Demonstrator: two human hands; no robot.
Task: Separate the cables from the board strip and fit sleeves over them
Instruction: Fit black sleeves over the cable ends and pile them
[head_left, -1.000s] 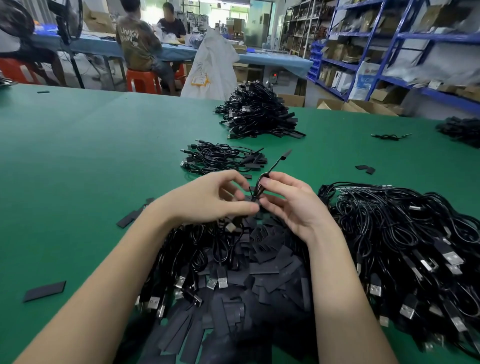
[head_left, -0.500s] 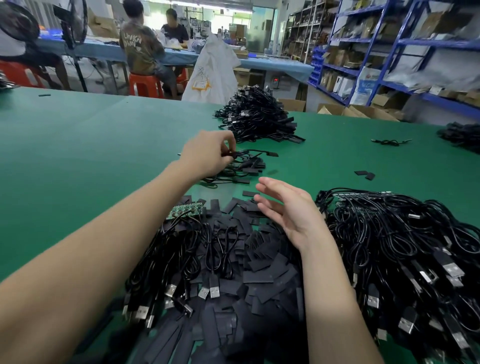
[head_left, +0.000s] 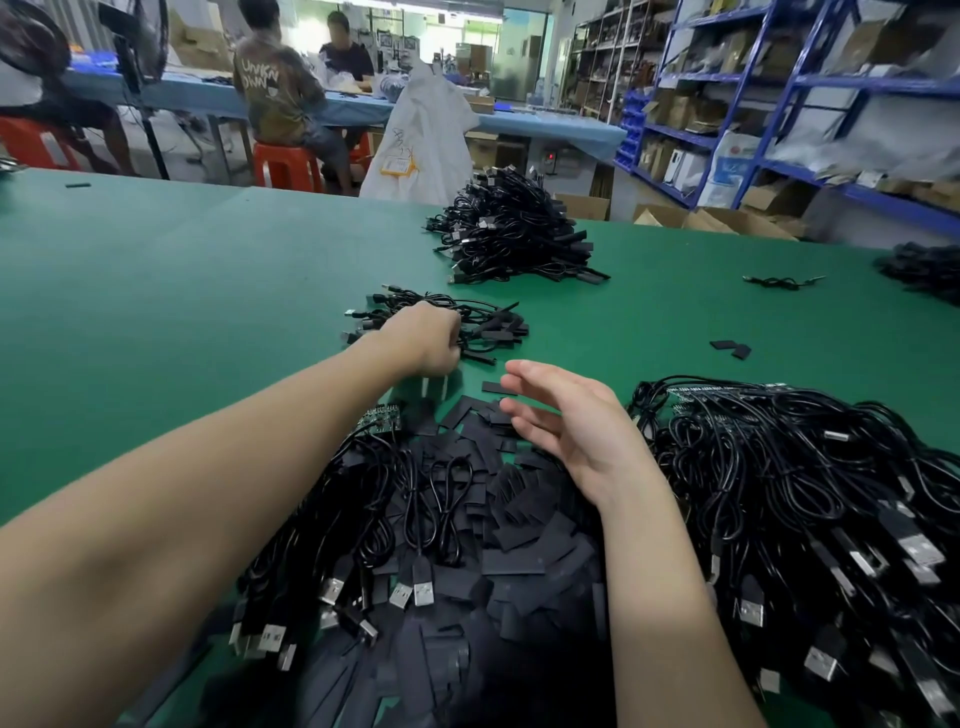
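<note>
Green matting covers the work table (head_left: 156, 312), which fills most of the view; beyond its far edge stand blue shelving (head_left: 779, 93) at the right and two seated people (head_left: 280, 93) at a blue bench. Largest on the surface is the mass of black cables (head_left: 810, 493) along the right edge, their USB plugs pointing toward the near edge. Next in size is a heap of flat black sleeves (head_left: 519, 545) at the near edge centre, with a second bundle of cables (head_left: 395, 519) lying over its left part and a green board strip (head_left: 382, 418) at that bundle's far end. A stacked pile of cables (head_left: 514, 234) sits toward the far edge, centre. Between that pile and the sleeves lies a small group of cables (head_left: 467, 325) with sleeves on their right ends. The left hand (head_left: 428, 340) reaches onto this small group, fingers curled down into the cables; whether it grips one cannot be determined. The right hand (head_left: 571, 421) hovers above the far part of the sleeve heap, fingers straight and slightly spread, holding nothing. Two loose sleeves (head_left: 732, 348) lie toward the right edge.
</note>
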